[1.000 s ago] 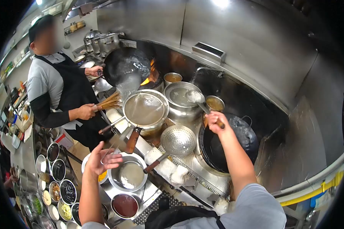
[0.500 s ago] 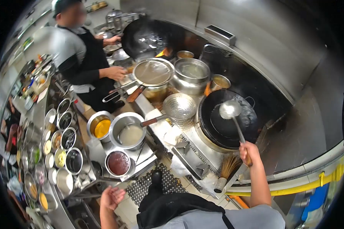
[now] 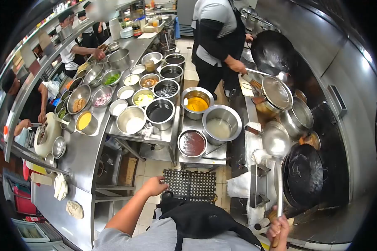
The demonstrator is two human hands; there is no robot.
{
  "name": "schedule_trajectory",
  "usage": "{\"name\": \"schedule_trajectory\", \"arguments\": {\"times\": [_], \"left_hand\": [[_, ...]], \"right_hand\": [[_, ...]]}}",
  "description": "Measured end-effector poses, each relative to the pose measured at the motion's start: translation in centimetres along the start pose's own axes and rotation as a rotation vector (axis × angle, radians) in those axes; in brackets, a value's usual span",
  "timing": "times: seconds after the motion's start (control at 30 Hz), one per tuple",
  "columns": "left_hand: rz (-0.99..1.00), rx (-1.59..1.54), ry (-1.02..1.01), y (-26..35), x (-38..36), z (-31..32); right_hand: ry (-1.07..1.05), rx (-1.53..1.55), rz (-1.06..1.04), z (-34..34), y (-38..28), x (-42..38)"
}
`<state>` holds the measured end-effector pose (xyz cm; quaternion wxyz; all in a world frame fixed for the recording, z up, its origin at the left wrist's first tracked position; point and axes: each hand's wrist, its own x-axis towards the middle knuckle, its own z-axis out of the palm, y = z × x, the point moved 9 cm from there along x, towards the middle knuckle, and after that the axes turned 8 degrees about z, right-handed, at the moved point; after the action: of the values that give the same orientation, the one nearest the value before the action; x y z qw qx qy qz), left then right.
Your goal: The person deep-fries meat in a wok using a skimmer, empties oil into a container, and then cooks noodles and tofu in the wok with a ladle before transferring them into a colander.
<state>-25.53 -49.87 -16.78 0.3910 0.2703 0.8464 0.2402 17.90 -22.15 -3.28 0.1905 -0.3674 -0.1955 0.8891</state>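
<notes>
My right hand [image 3: 278, 228] is closed around the wooden end of a ladle [image 3: 279, 184] at the lower right. The ladle's metal bowl [image 3: 276, 144] hangs over a perforated skimmer [image 3: 275, 127], covering part of it. To the right of the ladle, a black wok [image 3: 304, 175] sits on the stove with a shiny, wet-looking inside. My left hand [image 3: 156, 185] is held out above the floor, its fingers loosely bent and apart, with nothing visible in it. Beyond it lies a black perforated floor mat [image 3: 189, 184].
Pots of red liquid [image 3: 192, 143], cloudy liquid [image 3: 220, 126] and orange liquid [image 3: 196, 103] stand on a low steel table. A round mesh strainer [image 3: 277, 93] rests over a pot by the stove. A co-worker [image 3: 217, 37] stands at another wok [image 3: 272, 50]. Ingredient bowls crowd the left counter [image 3: 77, 167].
The view has swung left toward the ingredient counter. The ladle has moved from above the wok to above the skimmer. My left hand has turned from palm up to loosely bent.
</notes>
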Motion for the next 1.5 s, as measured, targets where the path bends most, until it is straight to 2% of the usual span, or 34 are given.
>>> {"name": "schedule_trajectory", "arguments": {"times": [0.07, 0.13, 0.2, 0.33, 0.37, 0.43, 0.67, 0.87, 0.97, 1.03, 1.1, 1.37, 1.43, 1.5], "left_hand": [[0.012, -0.001, 0.006, -1.6, -0.1, -2.2], [0.024, -0.004, -0.008, -4.0, 0.0, -4.1], [0.03, 0.008, 0.004, -6.7, -0.3, -6.1], [-0.009, -0.005, 0.05, -11.3, -1.6, -10.5], [-0.044, -0.038, 0.074, -12.8, -2.1, -11.3], [-0.038, -0.058, 0.111, -15.6, -2.7, -12.5], [-0.109, -0.088, 0.137, -20.5, -4.2, -14.0], [-0.112, -0.161, 0.132, -21.1, -4.1, -13.3], [-0.052, -0.067, 0.152, -21.1, -4.2, -13.3], [-0.066, -0.039, 0.175, -21.5, -4.4, -13.0], [-0.114, -0.052, 0.202, -21.9, -5.1, -13.0], [-0.071, -0.015, 0.178, -19.4, -5.0, -10.3], [-0.102, -0.022, 0.195, -17.7, -5.5, -9.3], [-0.028, 0.001, 0.191, -14.6, -5.5, -8.4]], "right_hand": [[-0.236, 0.223, 0.231, 5.5, 5.5, 2.8], [-0.329, 0.214, 0.389, 11.5, 9.8, 5.7], [-0.353, 0.061, 0.451, 15.7, 13.2, 9.1], [-0.205, -0.575, 0.33, 23.7, 17.6, 15.5], [-0.197, -0.576, 0.336, 25.3, 18.8, 16.8], [-0.148, -0.984, 0.13, 27.8, 19.1, 19.3], [-0.08, -1.091, 0.13, 30.2, 21.4, 21.9], [-0.067, -1.043, 0.185, 30.6, 21.8, 21.0], [-0.039, -0.847, 0.281, 30.3, 21.7, 20.2], [-0.156, -0.773, 0.329, 30.0, 21.5, 20.7], [-0.18, -0.641, 0.368, 30.6, 21.3, 19.9], [-0.307, -0.403, 0.481, 28.3, 21.4, 21.4], [-0.325, -0.182, 0.593, 27.6, 21.4, 21.0], [-0.397, -0.018, 0.659, 27.4, 20.5, 19.7]]}}
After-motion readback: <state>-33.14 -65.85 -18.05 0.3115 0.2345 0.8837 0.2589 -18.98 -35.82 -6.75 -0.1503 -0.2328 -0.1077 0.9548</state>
